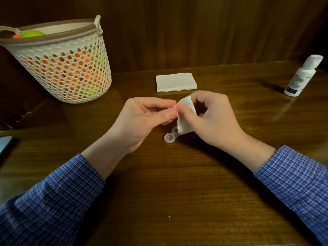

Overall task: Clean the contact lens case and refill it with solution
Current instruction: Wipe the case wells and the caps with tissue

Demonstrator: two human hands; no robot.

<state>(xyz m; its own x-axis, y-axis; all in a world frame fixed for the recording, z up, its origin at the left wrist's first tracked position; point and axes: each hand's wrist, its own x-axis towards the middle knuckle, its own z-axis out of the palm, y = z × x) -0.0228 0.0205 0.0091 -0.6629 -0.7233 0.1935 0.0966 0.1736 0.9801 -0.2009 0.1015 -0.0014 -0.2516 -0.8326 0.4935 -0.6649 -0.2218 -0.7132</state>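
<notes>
**Hands at centre, cap and tissue held above open lens case**

We note a mesh basket (60,64) at ten o'clock on the counter (177,192), holding orange and green balls. The left hand (145,118) pinches a small pink cap (174,106) between curled fingers, most of it hidden. Directly right, touching it, the right hand (211,119) grips a folded white tissue (185,118) pressed against the cap. Below the tissue at centre, the clear lens case (169,137) rests on the counter with one well open and the other partly covered. A tissue stack (176,82) lies at twelve o'clock. The solution bottle (301,77) stands, capped, at two o'clock, well apart.
</notes>
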